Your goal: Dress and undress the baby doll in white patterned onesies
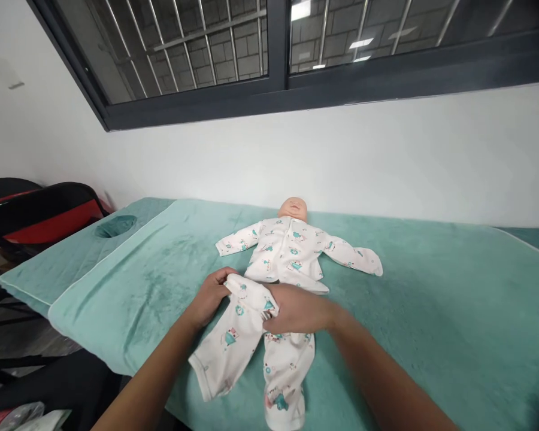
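Note:
White printed baby pants (245, 335) hang from my two hands at the near side of the bed, legs pointing toward me. My left hand (211, 296) pinches the waistband at its left corner. On the other side, my right hand (294, 308) grips the waistband, its thumb in front and its other fingers mostly hidden by the cloth. Just beyond lies a baby doll (293, 208) on its back, head toward the wall. It wears a matching white printed jacket (285, 248) with both sleeves spread out. The doll's lower body is hidden behind the pants and my hands.
A green plush cover (431, 299) spreads over the bed, which has a face hole (115, 226) at its left end. Black and red folding chairs (49, 215) stand at the left. Behind the bed are a white wall (341, 155) and a barred window (197, 48).

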The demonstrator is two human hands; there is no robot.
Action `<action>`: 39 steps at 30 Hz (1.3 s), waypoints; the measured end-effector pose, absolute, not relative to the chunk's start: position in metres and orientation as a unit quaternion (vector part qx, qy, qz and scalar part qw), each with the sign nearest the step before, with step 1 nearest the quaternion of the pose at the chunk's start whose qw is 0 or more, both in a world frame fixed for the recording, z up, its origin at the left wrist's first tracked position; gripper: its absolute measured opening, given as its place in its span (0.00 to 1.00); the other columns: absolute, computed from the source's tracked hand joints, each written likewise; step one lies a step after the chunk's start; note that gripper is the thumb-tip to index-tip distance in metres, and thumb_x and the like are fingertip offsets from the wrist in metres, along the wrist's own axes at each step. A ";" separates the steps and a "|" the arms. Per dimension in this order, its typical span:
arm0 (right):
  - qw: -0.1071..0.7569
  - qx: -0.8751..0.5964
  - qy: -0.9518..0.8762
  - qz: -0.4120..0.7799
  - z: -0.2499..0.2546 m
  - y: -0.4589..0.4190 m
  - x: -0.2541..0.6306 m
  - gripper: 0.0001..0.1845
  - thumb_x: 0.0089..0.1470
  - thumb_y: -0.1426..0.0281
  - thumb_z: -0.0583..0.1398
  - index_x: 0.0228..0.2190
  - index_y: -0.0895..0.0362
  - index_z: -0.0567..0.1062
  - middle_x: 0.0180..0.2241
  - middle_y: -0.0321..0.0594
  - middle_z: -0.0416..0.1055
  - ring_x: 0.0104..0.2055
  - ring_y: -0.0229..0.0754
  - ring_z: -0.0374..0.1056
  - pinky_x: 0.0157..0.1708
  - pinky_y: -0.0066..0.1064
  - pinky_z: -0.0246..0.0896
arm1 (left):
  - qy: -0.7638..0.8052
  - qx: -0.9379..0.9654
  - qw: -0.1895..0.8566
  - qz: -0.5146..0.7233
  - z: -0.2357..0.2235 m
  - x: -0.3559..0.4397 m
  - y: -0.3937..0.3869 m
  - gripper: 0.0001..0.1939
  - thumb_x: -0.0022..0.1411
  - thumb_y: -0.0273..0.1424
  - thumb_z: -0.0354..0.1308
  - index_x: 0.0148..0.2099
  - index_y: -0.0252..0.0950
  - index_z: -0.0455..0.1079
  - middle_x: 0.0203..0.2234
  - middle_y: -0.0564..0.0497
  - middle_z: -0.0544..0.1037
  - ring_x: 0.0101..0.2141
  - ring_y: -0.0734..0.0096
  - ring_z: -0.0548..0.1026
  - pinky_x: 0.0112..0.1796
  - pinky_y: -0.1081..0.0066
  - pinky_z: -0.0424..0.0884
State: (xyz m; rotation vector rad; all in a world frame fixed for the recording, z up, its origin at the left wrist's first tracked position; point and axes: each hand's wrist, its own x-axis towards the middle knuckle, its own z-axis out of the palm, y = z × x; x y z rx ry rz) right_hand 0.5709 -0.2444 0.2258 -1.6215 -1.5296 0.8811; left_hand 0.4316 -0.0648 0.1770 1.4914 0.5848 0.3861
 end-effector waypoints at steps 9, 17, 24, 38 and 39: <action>0.314 -0.730 -0.572 0.203 0.224 -0.250 0.581 0.11 0.53 0.66 0.60 0.39 0.53 0.73 0.39 0.38 0.73 0.41 0.45 0.67 0.41 0.35 0.59 | 0.165 0.621 0.755 0.131 0.173 0.426 -0.050 0.20 0.59 0.47 0.58 0.40 0.33 0.74 0.34 0.46 0.75 0.34 0.68 0.70 0.36 0.71 0.65; 0.402 -0.792 -0.442 -0.123 0.196 -0.255 0.593 0.19 0.56 0.60 0.61 0.48 0.54 0.69 0.50 0.45 0.67 0.52 0.51 0.63 0.50 0.42 0.60 | 0.070 0.894 0.407 0.172 0.193 0.458 -0.069 0.27 0.53 0.30 0.65 0.55 0.42 0.67 0.51 0.45 0.65 0.51 0.58 0.65 0.50 0.64 0.65; 0.309 -0.856 -0.355 -0.212 0.182 -0.244 0.591 0.12 0.60 0.61 0.54 0.37 0.55 0.73 0.39 0.44 0.72 0.42 0.49 0.66 0.42 0.40 0.61 | 0.080 0.910 0.308 0.267 0.184 0.475 -0.082 0.10 0.59 0.26 0.54 0.44 0.39 0.71 0.45 0.46 0.72 0.48 0.58 0.67 0.48 0.60 0.64; 0.391 -0.907 -0.109 -0.113 0.157 -0.371 0.626 0.20 0.51 0.54 0.57 0.39 0.55 0.73 0.37 0.44 0.75 0.37 0.48 0.70 0.36 0.38 0.63 | 0.295 0.667 0.526 0.438 0.146 0.438 -0.033 0.08 0.59 0.32 0.56 0.41 0.39 0.72 0.42 0.49 0.75 0.43 0.67 0.72 0.47 0.67 0.67; 0.406 -0.895 -0.159 -0.097 0.159 -0.360 0.616 0.20 0.52 0.54 0.57 0.39 0.54 0.73 0.37 0.44 0.75 0.38 0.47 0.70 0.38 0.37 0.64 | 0.248 0.706 0.516 0.417 0.146 0.435 -0.039 0.07 0.60 0.32 0.56 0.40 0.39 0.73 0.40 0.50 0.75 0.41 0.67 0.72 0.45 0.67 0.67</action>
